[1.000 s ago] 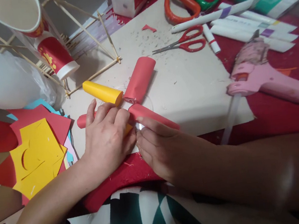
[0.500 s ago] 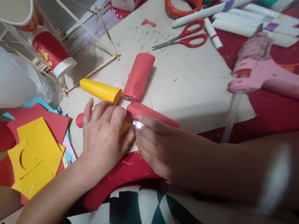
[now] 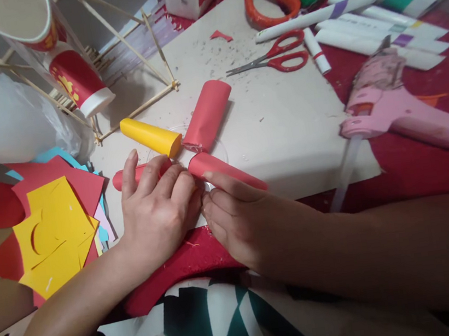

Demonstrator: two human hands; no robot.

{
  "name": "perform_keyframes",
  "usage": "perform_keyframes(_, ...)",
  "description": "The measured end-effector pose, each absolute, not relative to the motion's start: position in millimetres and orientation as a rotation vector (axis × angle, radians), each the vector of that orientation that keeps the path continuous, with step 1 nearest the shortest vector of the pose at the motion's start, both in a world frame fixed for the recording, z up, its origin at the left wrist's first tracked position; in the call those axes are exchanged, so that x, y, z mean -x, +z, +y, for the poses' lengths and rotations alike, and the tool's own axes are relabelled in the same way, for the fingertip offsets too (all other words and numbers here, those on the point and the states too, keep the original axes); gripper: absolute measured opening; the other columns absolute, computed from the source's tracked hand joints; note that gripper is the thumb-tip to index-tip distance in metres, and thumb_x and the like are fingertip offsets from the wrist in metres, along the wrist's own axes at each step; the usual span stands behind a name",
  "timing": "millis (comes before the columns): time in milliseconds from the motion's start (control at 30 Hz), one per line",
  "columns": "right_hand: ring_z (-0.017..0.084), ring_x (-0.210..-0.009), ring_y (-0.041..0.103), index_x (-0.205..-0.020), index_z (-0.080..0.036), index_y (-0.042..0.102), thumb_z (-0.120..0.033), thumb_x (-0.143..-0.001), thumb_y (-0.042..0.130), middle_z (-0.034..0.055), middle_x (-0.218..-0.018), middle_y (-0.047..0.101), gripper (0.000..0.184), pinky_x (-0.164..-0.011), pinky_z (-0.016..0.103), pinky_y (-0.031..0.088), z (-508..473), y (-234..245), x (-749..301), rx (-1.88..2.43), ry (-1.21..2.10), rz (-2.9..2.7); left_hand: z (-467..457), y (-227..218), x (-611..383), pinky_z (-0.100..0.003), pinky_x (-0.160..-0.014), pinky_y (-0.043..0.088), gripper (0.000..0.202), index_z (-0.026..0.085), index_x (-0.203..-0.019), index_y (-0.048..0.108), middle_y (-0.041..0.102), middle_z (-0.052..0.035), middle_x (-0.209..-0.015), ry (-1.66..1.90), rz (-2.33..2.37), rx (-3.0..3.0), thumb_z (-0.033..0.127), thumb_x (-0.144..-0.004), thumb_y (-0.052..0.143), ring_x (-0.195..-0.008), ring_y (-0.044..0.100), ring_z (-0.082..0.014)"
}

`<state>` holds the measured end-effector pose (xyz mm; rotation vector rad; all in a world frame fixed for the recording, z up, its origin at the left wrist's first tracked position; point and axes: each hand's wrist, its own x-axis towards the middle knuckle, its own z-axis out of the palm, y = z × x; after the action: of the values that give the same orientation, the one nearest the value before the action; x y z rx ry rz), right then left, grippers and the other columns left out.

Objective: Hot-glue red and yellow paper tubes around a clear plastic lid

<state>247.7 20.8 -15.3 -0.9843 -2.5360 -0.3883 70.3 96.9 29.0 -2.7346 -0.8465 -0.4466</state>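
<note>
Several paper rolls fan out like spokes on a clear plastic disc (image 3: 222, 150): a yellow roll (image 3: 151, 136), an upper red roll (image 3: 207, 115), a red roll to the right (image 3: 229, 172) and a red roll to the left (image 3: 124, 178). My left hand (image 3: 156, 215) lies curled over the near-left spokes, fingers pressed together on the left red roll and hiding whatever is under the palm. My right hand (image 3: 235, 219) pinches at the hub, fingertips on the inner end of the right red roll. Both hands touch each other at the centre.
The work lies on a grey cardboard sheet (image 3: 284, 121). A pink glue gun (image 3: 399, 112) rests at right, red scissors (image 3: 276, 61) and glue sticks (image 3: 356, 35) behind. Cut coloured paper (image 3: 50, 229) is piled at left, with a red paper cup (image 3: 76, 80) and a stick frame (image 3: 138, 110) at back left.
My left hand has shifted slightly and now hides the yellow piece that showed beneath its fingers. My right fingertips stay at the hub. The rolls have barely moved.
</note>
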Motion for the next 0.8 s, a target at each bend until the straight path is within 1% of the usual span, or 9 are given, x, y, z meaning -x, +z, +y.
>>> perform_keyframes(67,0.028,-0.084,0.063,-0.070,-0.024,0.073,-0.028,-0.086,0.055,0.0069,-0.078,0.073,0.024,-0.123,0.059,0.033,20.9,-14.4,-248.6,0.973,-0.357,-2.542,96.5,29.2,-70.2,-0.051,-0.123,0.036,0.006,0.030,-0.098,0.065,0.079,0.0009,-0.108,-0.452,-0.857,2.726,0.027,-0.099,0.060,-0.117,0.068,-0.0242)
perform_keyframes(133,0.029,-0.086,0.063,-0.070,-0.023,0.073,-0.027,-0.085,0.055,0.0080,-0.078,0.073,0.024,-0.123,0.061,0.032,20.8,-13.7,-249.2,0.957,-0.327,-2.539,96.8,30.5,-70.4,-0.054,-0.122,0.037,0.005,0.028,-0.099,0.065,0.080,-0.0010,-0.107,-0.432,-0.845,2.729,0.027,-0.099,0.060,-0.116,0.068,-0.0259)
perform_keyframes(233,0.031,-0.087,0.064,-0.078,-0.021,0.078,-0.024,-0.085,0.052,0.0105,-0.083,0.075,0.027,-0.125,0.060,0.028,20.5,-13.7,-249.1,0.965,-0.312,-2.532,97.6,33.8,-70.7,-0.061,-0.123,0.035,0.006,0.028,-0.099,0.066,0.080,-0.0022,-0.108,-0.380,-0.911,2.802,0.030,-0.099,0.060,-0.118,0.068,-0.0283)
perform_keyframes(333,0.030,-0.089,0.065,-0.083,-0.019,0.080,-0.024,-0.086,0.051,0.0114,-0.087,0.076,0.029,-0.125,0.058,0.029,19.7,-14.7,-247.7,0.982,-0.325,-2.534,97.6,36.5,-71.3,-0.066,-0.126,0.029,0.007,0.030,-0.099,0.066,0.079,-0.0010,-0.110,-0.381,-1.050,2.890,0.032,-0.098,0.059,-0.122,0.066,-0.0294)
perform_keyframes(533,0.031,-0.090,0.066,-0.087,-0.018,0.082,-0.026,-0.088,0.051,0.0126,-0.090,0.077,0.032,-0.123,0.056,0.035,20.0,-13.6,-246.8,1.006,-0.384,-2.514,95.7,36.9,-72.3,-0.062,-0.128,0.030,0.011,0.028,-0.097,0.065,0.080,-0.0009,-0.109,-0.323,-1.045,2.843,0.032,-0.101,0.055,-0.124,0.067,-0.0277)
perform_keyframes(667,0.030,-0.085,0.065,-0.083,-0.017,0.081,-0.023,-0.089,0.051,0.0123,-0.084,0.075,0.031,-0.122,0.056,0.038,21.9,-10.3,-249.1,0.952,-0.352,-2.521,93.6,36.2,-71.2,-0.059,-0.125,0.036,0.012,0.024,-0.102,0.065,0.081,-0.0038,-0.113,-0.307,-0.887,2.745,0.029,-0.103,0.055,-0.123,0.068,-0.0274)
perform_keyframes(733,0.029,-0.082,0.065,-0.080,-0.018,0.080,-0.021,-0.090,0.049,0.0110,-0.081,0.074,0.033,-0.122,0.057,0.039,22.7,-9.0,-249.8,0.945,-0.350,-2.530,92.7,36.2,-70.5,-0.058,-0.123,0.039,0.012,0.023,-0.105,0.066,0.080,-0.0039,-0.117,-0.270,-0.849,2.696,0.029,-0.104,0.055,-0.125,0.068,-0.0271)
perform_keyframes(800,0.028,-0.080,0.064,-0.080,-0.018,0.080,-0.020,-0.091,0.048,0.0108,-0.080,0.074,0.034,-0.122,0.057,0.039,23.1,-7.4,-250.1,0.948,-0.365,-2.543,91.6,36.3,-69.5,-0.058,-0.120,0.042,0.012,0.023,-0.107,0.066,0.080,-0.0042,-0.120,-0.266,-0.836,2.677,0.030,-0.103,0.056,-0.125,0.068,-0.0287)
